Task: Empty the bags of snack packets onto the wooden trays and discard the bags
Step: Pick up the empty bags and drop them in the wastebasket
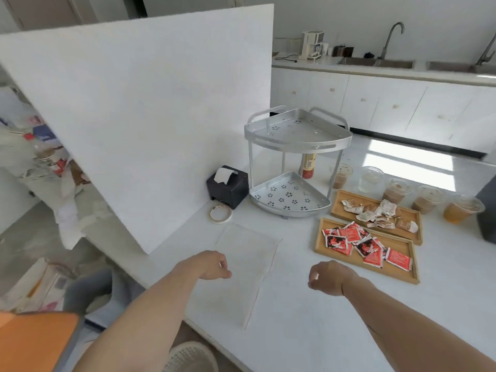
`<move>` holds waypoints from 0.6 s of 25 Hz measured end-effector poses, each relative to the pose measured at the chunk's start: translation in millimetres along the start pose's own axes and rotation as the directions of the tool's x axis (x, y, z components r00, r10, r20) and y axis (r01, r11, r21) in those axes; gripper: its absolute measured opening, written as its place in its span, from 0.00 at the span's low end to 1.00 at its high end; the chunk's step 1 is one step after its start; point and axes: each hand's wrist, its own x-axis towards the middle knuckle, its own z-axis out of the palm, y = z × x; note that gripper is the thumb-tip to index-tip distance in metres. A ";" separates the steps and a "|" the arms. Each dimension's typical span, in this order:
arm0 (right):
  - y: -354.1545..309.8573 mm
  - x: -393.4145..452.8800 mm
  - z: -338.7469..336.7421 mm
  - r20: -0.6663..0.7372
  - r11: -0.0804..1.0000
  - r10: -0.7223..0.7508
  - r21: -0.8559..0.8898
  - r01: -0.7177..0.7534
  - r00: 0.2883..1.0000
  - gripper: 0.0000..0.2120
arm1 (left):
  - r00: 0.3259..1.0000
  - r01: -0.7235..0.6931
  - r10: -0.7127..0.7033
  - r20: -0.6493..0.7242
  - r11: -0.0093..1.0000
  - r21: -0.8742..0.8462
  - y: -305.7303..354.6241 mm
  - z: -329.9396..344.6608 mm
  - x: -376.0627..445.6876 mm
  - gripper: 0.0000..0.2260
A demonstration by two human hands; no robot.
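Note:
Two wooden trays lie at the right of the white table. The near tray [319, 245] holds several red and black snack packets [373, 257]. The far tray [339, 204] holds several white and brown packets [381, 214]. My left hand [213, 265] hovers over a clear mat [249, 253] with its fingers curled and nothing in them. My right hand [327, 277] hangs just left of the near tray, fingers curled too, holding nothing. No bag shows on the table.
A two-tier metal corner rack [290, 162] stands behind the trays, with a sauce bottle [308, 165] behind it. Several plastic cups of drinks [394, 190] line the far right. A black tissue box [228, 186], a tape roll [220, 214] and a white board [139, 108] are left. A woven bin [190, 358] sits below the table edge.

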 end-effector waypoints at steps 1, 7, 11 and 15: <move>-12.6 4.1 0.3 -0.002 1.000 -0.010 -0.010 0.010 1.000 0.15 | 1.000 0.029 -0.029 -0.007 1.000 -0.012 -18.4 0.1 -3.9 0.20; -64.9 28.6 2.4 -0.026 0.997 -0.017 -0.072 0.015 1.000 0.14 | 0.994 0.111 -0.111 -0.001 0.992 -0.057 -93.6 11.0 -17.1 0.23; -85.9 48.5 4.7 -0.062 0.994 0.000 -0.109 -0.007 0.998 0.15 | 0.990 0.141 -0.139 0.026 0.981 -0.130 -119.0 23.1 -9.3 0.28; -95.6 69.7 0.4 -0.187 0.987 0.005 -0.156 -0.035 0.982 0.17 | 0.987 0.158 -0.162 -0.019 0.979 -0.131 -125.9 25.0 9.4 0.32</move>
